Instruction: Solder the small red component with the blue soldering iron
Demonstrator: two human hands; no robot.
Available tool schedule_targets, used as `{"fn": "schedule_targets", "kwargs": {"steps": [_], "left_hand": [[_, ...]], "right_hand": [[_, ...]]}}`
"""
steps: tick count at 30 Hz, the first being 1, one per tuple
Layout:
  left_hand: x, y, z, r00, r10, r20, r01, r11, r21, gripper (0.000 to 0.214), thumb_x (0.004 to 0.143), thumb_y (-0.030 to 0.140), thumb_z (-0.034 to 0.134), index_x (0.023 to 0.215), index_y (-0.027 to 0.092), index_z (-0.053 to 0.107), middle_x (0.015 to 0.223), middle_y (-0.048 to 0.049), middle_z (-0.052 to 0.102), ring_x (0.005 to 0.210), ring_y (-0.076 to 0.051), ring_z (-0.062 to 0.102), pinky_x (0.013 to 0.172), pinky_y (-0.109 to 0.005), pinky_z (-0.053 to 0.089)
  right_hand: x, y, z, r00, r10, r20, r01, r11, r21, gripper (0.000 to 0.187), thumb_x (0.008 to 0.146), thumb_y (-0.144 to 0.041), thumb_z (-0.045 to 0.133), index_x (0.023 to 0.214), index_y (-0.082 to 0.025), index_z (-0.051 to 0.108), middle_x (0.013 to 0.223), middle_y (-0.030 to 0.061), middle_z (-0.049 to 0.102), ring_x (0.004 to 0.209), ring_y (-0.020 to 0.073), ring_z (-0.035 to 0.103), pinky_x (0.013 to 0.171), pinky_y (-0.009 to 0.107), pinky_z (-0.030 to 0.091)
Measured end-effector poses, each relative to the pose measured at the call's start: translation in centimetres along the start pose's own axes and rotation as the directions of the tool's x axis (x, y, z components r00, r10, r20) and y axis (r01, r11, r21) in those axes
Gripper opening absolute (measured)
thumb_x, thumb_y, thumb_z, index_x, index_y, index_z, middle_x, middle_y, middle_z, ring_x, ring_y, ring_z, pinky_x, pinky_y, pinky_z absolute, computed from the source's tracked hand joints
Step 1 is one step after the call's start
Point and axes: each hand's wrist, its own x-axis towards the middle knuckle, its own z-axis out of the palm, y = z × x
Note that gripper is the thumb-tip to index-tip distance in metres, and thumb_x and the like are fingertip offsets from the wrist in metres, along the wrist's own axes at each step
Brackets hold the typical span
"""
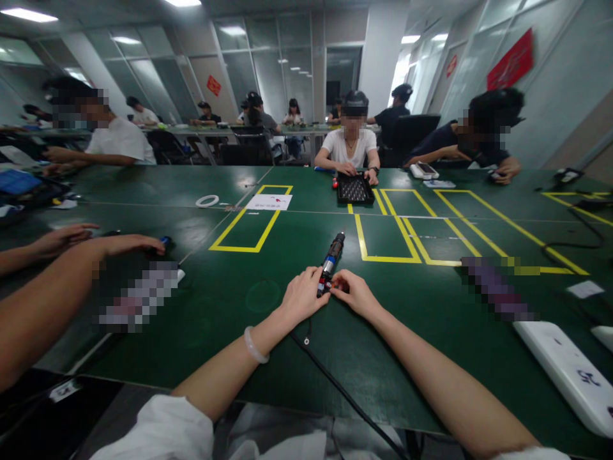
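An electric screwdriver (332, 254) lies at the middle of the green table, its tip pointing away from me. Its body shows black, blue and silver parts, with red pieces near the rear end. My left hand (304, 291) is closed on the rear part of the screwdriver from the left, its fingers partly covering it. From the right, my right hand (353, 292) has thumb and fingers pinched together at the tool's rear end; what they pinch is too small to make out. A black cable (335, 382) runs from under my left hand toward me, beside a small ring terminal (307, 341).
Yellow tape (390, 259) marks rectangles on the green table (230, 345). A white power strip (567, 370) lies at right. At left, another person's arm (62, 287) reaches over the table. Opposite, a person handles a black tray (355, 190). A tape roll (207, 201) lies farther left.
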Motion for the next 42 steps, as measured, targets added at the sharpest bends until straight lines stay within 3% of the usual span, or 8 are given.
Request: {"fn": "schedule_targets", "kwargs": {"steps": [8,18,24,31,36,42], "left_hand": [[0.0,0.0,0.1,1.000,0.003,-0.005,-0.003,1.000,0.006,0.057,0.084,0.043,0.054,0.135,0.022,0.040,0.126,-0.0112,0.051,0.110,-0.025,0.056,0.089,-0.035,0.047],[0.7,0.3,0.0,1.000,-0.012,-0.008,0.012,0.998,0.060,0.058,0.088,0.049,0.049,0.138,0.022,0.038,0.117,-0.0121,0.052,0.100,-0.025,0.058,0.083,-0.036,0.046],[1.2,0.2,0.4,0.999,-0.033,-0.031,0.036,0.994,0.100,0.062,0.087,0.048,0.051,0.141,0.023,0.036,0.115,-0.0118,0.052,0.100,-0.025,0.056,0.084,-0.036,0.044],[1.1,-0.5,0.1,0.999,-0.019,-0.028,0.023,0.987,0.162,0.062,0.089,0.049,0.049,0.143,0.022,0.034,0.116,-0.0120,0.052,0.100,-0.025,0.054,0.083,-0.035,0.042],[1.2,-2.8,-0.5,0.996,-0.078,-0.043,0.085,0.975,0.206,0.060,0.090,0.052,0.045,0.140,0.020,0.038,0.113,-0.0135,0.052,0.098,-0.027,0.054,0.082,-0.036,0.043],[1.7,-8.9,-1.5,0.960,-0.279,-0.037,0.280,0.934,0.220,0.060,0.091,0.054,0.040,0.141,0.019,0.038,0.120,-0.0161,0.051,0.101,-0.030,0.055,0.083,-0.038,0.044]], "right_hand": [[-0.2,-0.1,-0.3,0.998,-0.055,-0.007,0.054,0.998,-0.039,0.007,0.087,-0.022,0.057,0.087,-0.019,0.064,0.086,0.0030,0.056,0.070,0.0140,0.055,0.067,0.027,0.044],[-0.1,-0.5,-0.2,0.999,-0.027,-0.042,0.024,0.997,-0.070,0.011,0.088,-0.025,0.057,0.087,-0.020,0.067,0.082,0.0039,0.062,0.070,0.0156,0.058,0.067,0.028,0.047],[-0.4,-1.5,-0.5,1.000,-0.012,-0.018,0.012,1.000,-0.019,0.012,0.088,-0.025,0.057,0.095,-0.019,0.065,0.088,0.0049,0.065,0.070,0.0152,0.059,0.068,0.028,0.048],[-0.7,-1.1,-0.3,0.999,-0.015,0.030,0.013,0.997,0.073,0.028,0.088,-0.022,0.055,0.116,-0.020,0.056,0.099,0.0049,0.066,0.077,0.0145,0.060,0.072,0.028,0.049],[-0.7,-0.5,-0.7,0.999,-0.009,0.035,0.007,0.998,0.063,0.027,0.087,-0.019,0.054,0.114,-0.020,0.057,0.101,0.0053,0.065,0.080,0.0146,0.060,0.074,0.028,0.049],[-0.8,-0.4,-0.9,0.999,0.008,0.037,-0.010,0.998,0.067,0.026,0.088,-0.020,0.053,0.114,-0.020,0.056,0.100,0.0053,0.066,0.080,0.0143,0.060,0.073,0.027,0.048]]}}
